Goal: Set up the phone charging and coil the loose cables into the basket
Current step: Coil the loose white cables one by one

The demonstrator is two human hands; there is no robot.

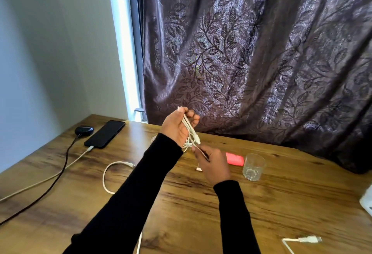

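Two hands work above the counter (pixel 201 213): left hand (pixel 177 129) closed around one bundled white cable (pixel 191 133), right hand (pixel 213 165) pinching its strand, one phone (pixel 105 134) plugged in near the far left corner.

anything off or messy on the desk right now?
Nothing spilled or damaged. Loose white cables still lie uncoiled: one loop mid-table, another end at the near right. The left hand holds a tangled white bundle. No basket is in view.
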